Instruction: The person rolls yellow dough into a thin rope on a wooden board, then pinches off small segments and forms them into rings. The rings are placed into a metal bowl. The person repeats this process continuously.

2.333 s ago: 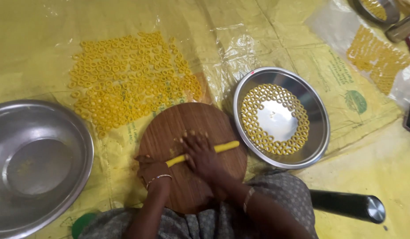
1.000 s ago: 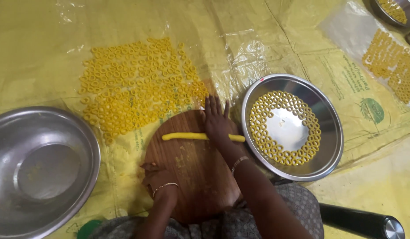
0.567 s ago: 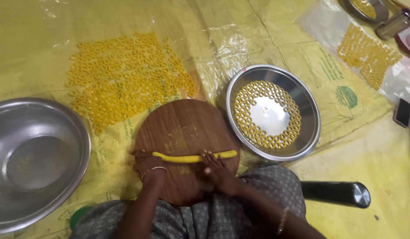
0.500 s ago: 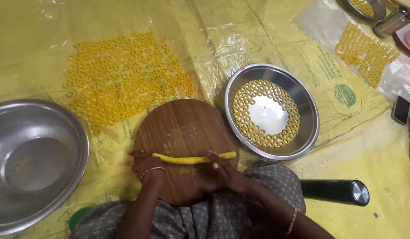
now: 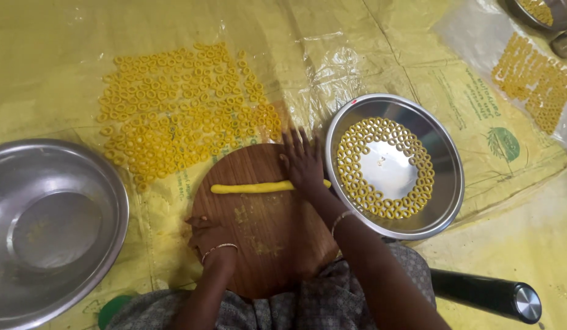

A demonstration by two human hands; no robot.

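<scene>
Yellow plastic sheet [image 5: 69,55]: covers the whole floor in view, creased, with clear film laid over parts of it.

Large steel basin [image 5: 48,226]: at 9 o'clock, resting on the sheet.

Steel plate [image 5: 445,165]: at 3 o'clock, just beside the board, dough rings lining its inner wall.

Round wooden board [image 5: 271,244]: centre, touching the person's lap at 6 o'clock.

Spread of yellow dough rings [image 5: 179,113]: at 11 o'clock on the sheet; a second patch [image 5: 534,79] at 2 o'clock.

Black cylinder with steel cap [image 5: 485,296]: at 5 o'clock.

Right hand [image 5: 305,162]: flat, fingers spread, palm pressing the right end of the dough rope; grip open.

Left hand [image 5: 210,232]: resting on the board's left edge, fingers curled, holding nothing.

Yellow dough rope [image 5: 253,187]: lying crosswise on the board's upper half.
</scene>
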